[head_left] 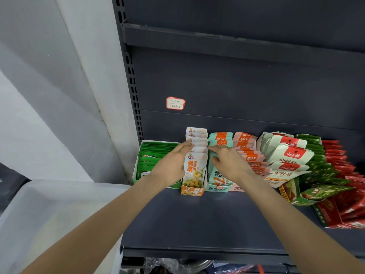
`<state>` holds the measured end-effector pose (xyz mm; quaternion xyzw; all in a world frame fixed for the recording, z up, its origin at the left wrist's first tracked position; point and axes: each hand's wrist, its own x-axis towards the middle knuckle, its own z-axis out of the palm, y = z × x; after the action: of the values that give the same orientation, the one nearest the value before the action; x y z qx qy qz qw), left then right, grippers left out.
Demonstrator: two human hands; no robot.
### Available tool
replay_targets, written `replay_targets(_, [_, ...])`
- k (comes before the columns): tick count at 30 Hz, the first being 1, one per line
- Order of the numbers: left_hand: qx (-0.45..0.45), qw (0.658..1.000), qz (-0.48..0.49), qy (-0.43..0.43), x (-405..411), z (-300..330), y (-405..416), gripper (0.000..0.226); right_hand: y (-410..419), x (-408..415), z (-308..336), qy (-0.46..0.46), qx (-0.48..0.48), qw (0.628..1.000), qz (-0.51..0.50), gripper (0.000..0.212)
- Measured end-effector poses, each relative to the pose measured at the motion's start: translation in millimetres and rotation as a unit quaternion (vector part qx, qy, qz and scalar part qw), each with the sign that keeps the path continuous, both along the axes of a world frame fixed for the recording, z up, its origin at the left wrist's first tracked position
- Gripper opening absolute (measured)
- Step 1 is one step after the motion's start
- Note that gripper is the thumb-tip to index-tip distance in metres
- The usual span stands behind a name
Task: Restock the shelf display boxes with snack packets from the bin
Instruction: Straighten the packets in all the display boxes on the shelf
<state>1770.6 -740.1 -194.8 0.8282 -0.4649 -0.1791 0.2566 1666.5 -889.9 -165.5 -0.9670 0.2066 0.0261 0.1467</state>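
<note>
Dark grey shelving is seen nearest, with a translucent bin at lower left. Farther in, the orange-and-white packets in their display box are flanked by both hands: the left hand and right hand are laid against them with fingers extended, nothing grasped. Teal packets are ranked alongside.

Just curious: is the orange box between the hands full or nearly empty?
Full: the orange box holds a packed row of upright white packets from front to back.
</note>
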Motion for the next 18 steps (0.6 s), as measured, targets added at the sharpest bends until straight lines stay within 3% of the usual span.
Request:
replay_targets(6, [0.002, 0.998, -0.022, -0.051, 3, -1, 0, 0.078, 6, 3, -2, -0.029, -0.013, 0.999, 0.032, 0.053])
replay_targets(14, [0.036, 0.997, -0.004, 0.072, 22, 11, -26, 0.089, 6, 23, -1, 0.034, 0.011, 0.999, 0.013, 0.064])
replay_targets(18, [0.078, 0.996, -0.035, 0.017, 28, 6, -27, 0.092, 6, 25, -2, 0.051, 0.049, 0.997, 0.032, 0.064])
